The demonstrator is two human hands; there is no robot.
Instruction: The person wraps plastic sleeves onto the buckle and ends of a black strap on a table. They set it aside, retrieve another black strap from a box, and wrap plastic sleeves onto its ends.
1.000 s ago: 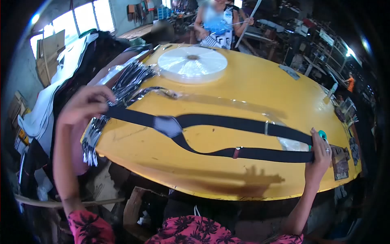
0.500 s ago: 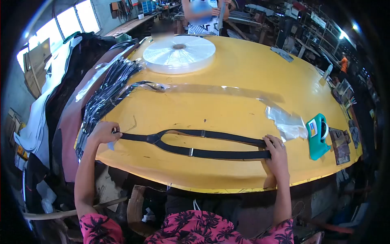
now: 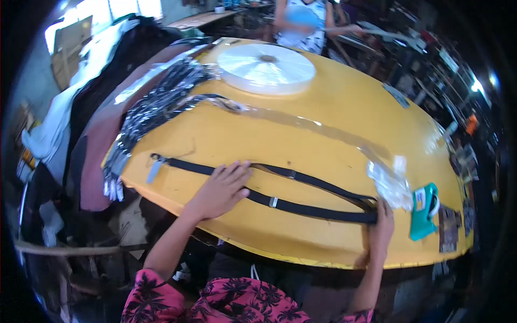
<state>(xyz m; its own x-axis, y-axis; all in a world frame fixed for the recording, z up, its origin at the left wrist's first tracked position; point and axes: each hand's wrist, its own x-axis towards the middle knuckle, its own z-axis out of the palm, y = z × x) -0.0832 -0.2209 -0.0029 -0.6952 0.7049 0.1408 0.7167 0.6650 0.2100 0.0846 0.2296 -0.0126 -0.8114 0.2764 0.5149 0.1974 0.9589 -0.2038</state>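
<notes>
A pair of black suspenders (image 3: 323, 213) lies stretched across the yellow table (image 3: 280, 129), its two straps running to the right and a single strap to the left. My left hand (image 3: 219, 194) rests flat over the place where the straps join, fingers outstretched, hiding that joint. At the right end, my right hand (image 3: 381, 229) holds the strap ends; its fingertips are partly hidden. Metal adjusters show on both straps. The left tip of the suspenders has a dark clip (image 3: 156, 157) with a small pale tag (image 3: 154, 171) beside it.
A large roll of clear plastic (image 3: 266, 81) sits at the back. Plastic-wrapped black straps (image 3: 156, 113) pile along the left edge. A clear plastic bag (image 3: 390, 185) and a green tape dispenser (image 3: 423, 215) lie at the right. Another person (image 3: 301, 27) stands beyond the table.
My left hand has let go of the left end and moved right, onto the middle of the suspenders. My right hand remains at the strap ends. The view has shifted.
</notes>
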